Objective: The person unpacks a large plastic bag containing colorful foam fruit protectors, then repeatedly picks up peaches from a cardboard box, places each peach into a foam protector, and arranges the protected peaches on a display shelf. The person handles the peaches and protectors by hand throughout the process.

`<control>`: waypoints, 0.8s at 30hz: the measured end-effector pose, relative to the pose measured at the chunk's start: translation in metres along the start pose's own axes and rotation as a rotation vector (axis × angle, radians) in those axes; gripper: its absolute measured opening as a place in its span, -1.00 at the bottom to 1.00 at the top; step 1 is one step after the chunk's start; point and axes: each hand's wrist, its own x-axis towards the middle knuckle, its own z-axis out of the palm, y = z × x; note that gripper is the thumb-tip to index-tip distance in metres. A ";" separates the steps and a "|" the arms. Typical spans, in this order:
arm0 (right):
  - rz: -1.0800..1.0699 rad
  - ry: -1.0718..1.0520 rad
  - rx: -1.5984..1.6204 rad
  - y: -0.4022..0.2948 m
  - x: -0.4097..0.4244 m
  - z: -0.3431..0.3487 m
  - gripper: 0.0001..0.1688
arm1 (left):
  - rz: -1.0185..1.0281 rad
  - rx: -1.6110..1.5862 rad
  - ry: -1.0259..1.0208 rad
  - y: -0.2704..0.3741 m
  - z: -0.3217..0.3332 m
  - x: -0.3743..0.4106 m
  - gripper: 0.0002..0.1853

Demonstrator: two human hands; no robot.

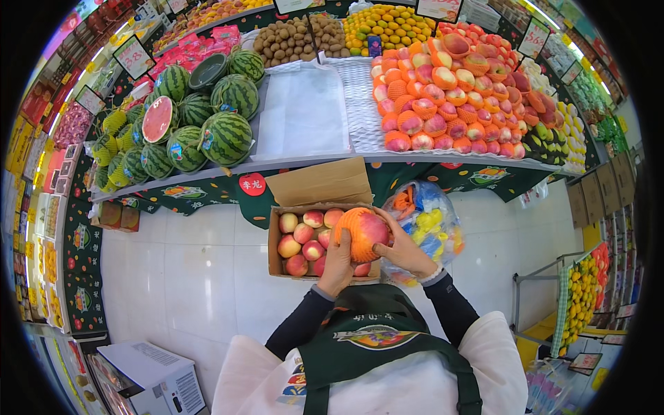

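Observation:
Between my two hands is a large red and yellow peach (374,230) partly wrapped in an orange foam net (353,233). My left hand (338,259) holds it from the left, on the net. From the right, my right hand (407,251) grips the bare side and the net's edge. Below the fruit stands an open cardboard box (321,179) with several bare peaches (303,233) inside; the held fruit and my hands hide its right part. Beside the box, to the right, sits a clear plastic bag (438,223) with orange, yellow and blue packing material.
Across the front runs a fruit stand (306,160) with watermelons (226,137) at left, a white sheet (306,111) in the middle and piled peaches in orange nets (436,124) at right. A white box (161,381) stands at lower left, a metal-framed rack (539,272) at right.

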 end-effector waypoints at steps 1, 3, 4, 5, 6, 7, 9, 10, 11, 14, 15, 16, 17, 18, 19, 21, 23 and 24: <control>-0.040 0.009 -0.075 -0.003 0.007 0.003 0.02 | 0.099 0.072 0.029 0.000 -0.002 0.005 -0.48; 0.064 0.037 -0.049 -0.007 0.018 0.011 0.05 | 0.272 0.287 0.028 0.001 -0.005 0.012 -0.55; 0.098 0.070 -0.030 -0.004 0.024 0.014 0.03 | 0.333 0.368 0.022 0.001 -0.005 0.016 -0.55; 0.132 0.101 -0.013 -0.001 0.029 0.014 0.02 | 0.397 0.448 0.017 0.000 -0.005 0.019 -0.55; 0.161 0.086 0.044 0.002 0.034 0.010 0.02 | 0.412 0.544 0.024 0.005 -0.005 0.022 -0.50; 0.190 0.069 0.100 0.004 0.040 0.005 0.02 | 0.435 0.606 0.022 0.008 -0.005 0.026 -0.49; 0.235 0.033 0.137 0.007 0.054 -0.006 0.01 | 0.483 0.732 0.026 0.011 -0.007 0.034 -0.47; 0.251 0.013 0.118 0.008 0.062 -0.011 -0.01 | 0.532 0.837 0.017 0.014 -0.007 0.040 -0.45; 0.267 -0.009 0.098 0.009 0.072 -0.019 -0.02 | 0.449 0.832 0.031 0.016 -0.009 0.046 -0.44; 0.269 -0.077 0.043 0.037 0.120 -0.059 0.00 | 0.232 0.523 0.084 0.006 -0.020 0.064 -0.43; 0.133 -0.051 -0.175 0.053 0.143 -0.080 0.02 | 0.181 0.572 0.128 0.004 -0.024 0.066 -0.41; -0.007 -0.028 -0.391 0.071 0.170 -0.103 0.04 | 0.199 0.592 0.176 -0.008 -0.038 0.070 -0.41; -0.149 -0.010 -0.597 0.085 0.196 -0.123 0.07 | 0.212 0.614 0.232 -0.025 -0.059 0.071 -0.41; -0.159 -0.013 -0.704 0.091 0.223 -0.140 0.12 | 0.163 0.629 0.307 -0.041 -0.079 0.066 -0.42; -0.167 -0.013 -0.807 0.100 0.250 -0.157 0.18 | 0.107 0.645 0.381 -0.054 -0.094 0.058 -0.43; -0.260 0.009 -0.955 0.132 0.298 -0.187 0.14 | 0.017 0.616 0.525 -0.065 -0.101 0.038 -0.46; -0.268 -0.002 -1.045 0.157 0.332 -0.200 0.13 | -0.090 0.577 0.642 -0.090 -0.123 0.012 -0.47; -0.249 -0.043 -1.057 0.165 0.342 -0.208 0.13 | -0.147 0.558 0.694 -0.100 -0.131 0.003 -0.47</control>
